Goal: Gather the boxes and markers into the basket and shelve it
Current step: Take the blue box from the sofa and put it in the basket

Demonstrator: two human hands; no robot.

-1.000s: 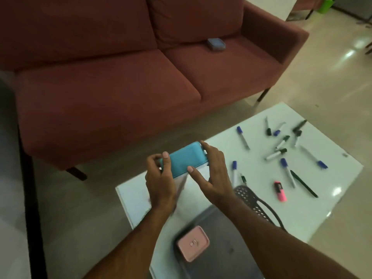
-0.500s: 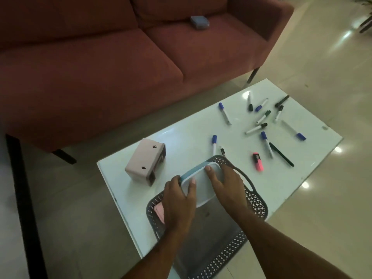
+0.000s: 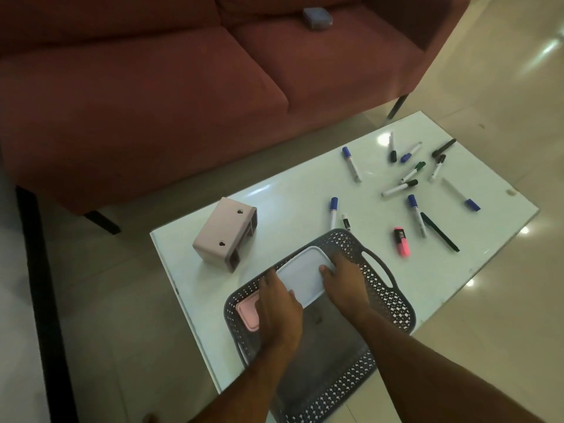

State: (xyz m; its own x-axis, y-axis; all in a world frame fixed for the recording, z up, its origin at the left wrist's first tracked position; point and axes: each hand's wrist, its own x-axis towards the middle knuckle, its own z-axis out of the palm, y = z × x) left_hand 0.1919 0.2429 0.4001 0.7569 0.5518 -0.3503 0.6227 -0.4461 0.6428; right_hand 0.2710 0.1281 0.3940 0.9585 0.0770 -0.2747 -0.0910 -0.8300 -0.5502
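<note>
Head view: both hands (left hand [image 3: 279,303], right hand [image 3: 345,277]) hold white box [image 3: 302,277] in basket [image 3: 381,297]

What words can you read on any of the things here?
None can be read.
Pink highlighter: a dark label with print, too blurred to read.
Pink box in the basket: no text shows.
Markers, such as the blue-capped one: too small to show any print.
</note>
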